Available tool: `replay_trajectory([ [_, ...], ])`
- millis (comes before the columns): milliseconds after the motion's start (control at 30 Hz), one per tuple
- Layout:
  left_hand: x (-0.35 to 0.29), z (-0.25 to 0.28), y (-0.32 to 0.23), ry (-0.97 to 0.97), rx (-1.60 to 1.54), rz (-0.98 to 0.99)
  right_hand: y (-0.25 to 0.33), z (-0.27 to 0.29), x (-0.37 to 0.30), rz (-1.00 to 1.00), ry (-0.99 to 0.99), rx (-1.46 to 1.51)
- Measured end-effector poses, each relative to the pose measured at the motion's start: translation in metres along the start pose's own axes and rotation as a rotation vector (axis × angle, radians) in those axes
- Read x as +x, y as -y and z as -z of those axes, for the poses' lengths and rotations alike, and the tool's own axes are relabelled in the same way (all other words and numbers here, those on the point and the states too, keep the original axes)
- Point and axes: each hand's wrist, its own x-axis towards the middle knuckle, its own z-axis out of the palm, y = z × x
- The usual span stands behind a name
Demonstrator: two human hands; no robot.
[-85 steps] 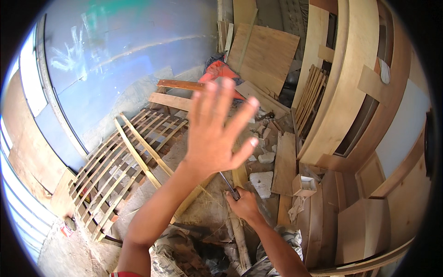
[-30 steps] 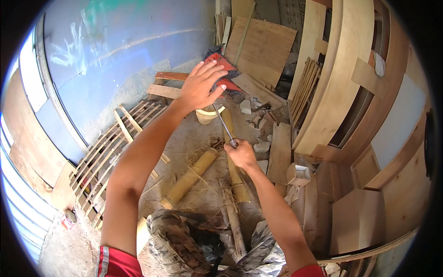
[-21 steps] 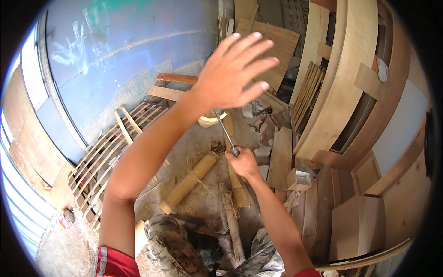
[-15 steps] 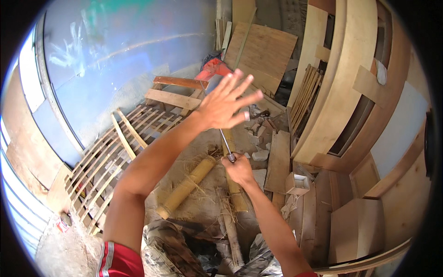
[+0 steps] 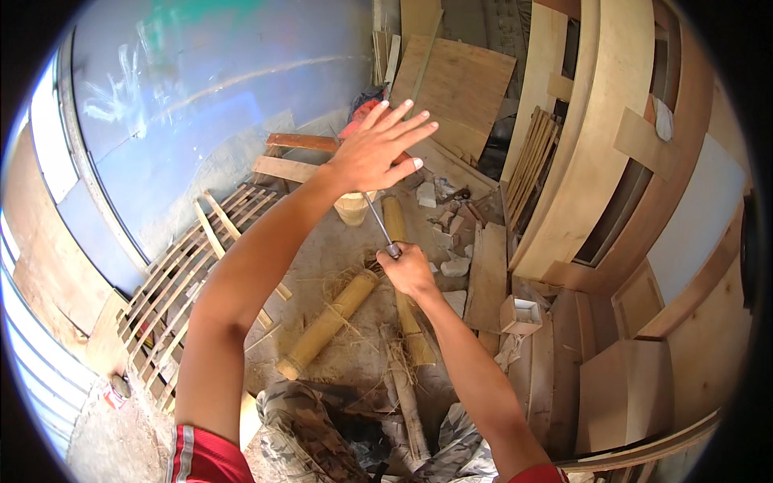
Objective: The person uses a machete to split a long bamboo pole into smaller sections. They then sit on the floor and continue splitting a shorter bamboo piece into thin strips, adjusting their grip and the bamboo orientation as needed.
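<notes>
Grip of your right hand (image 5: 409,270) is clasping the handle (image 5: 394,250) of a slim metal tool (image 5: 378,216), which is slanting up toward your left hand (image 5: 366,161), whose fingers (image 5: 414,138) are spreading wide.

Right hand (image 5: 408,269) grips metal rod (image 5: 378,217); left hand (image 5: 372,154) spread; bamboo pole (image 5: 328,325) nearby.

Tool (image 5: 378,216) perhaps partly behind left hand (image 5: 366,161)

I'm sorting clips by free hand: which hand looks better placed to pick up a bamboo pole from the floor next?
Probably the left hand: its fingers are spread, though its palm is hidden. The right hand is closed around a thin, metal-shafted tool.
</notes>
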Motion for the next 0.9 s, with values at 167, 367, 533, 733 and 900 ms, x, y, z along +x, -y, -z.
replay_trajectory([
  [167,-0.001,0.045,0.013,0.186,-0.063,-0.041,-0.018,0.014,0.004,-0.02,-0.016,-0.037],
  [367,-0.043,0.05,0.031,0.212,-0.03,-0.327,-0.017,0.027,-0.002,-0.123,0.058,-0.142],
  [533,-0.053,0.041,0.031,0.219,0.106,-0.394,-0.021,0.018,-0.003,-0.021,-0.018,-0.159],
  [733,-0.066,0.038,0.033,0.17,0.244,-0.383,-0.026,0.014,0.004,0.094,-0.177,-0.38],
  [900,-0.063,0.038,0.035,0.111,0.24,-0.312,-0.02,0.012,0.01,0.124,-0.217,-0.433],
])
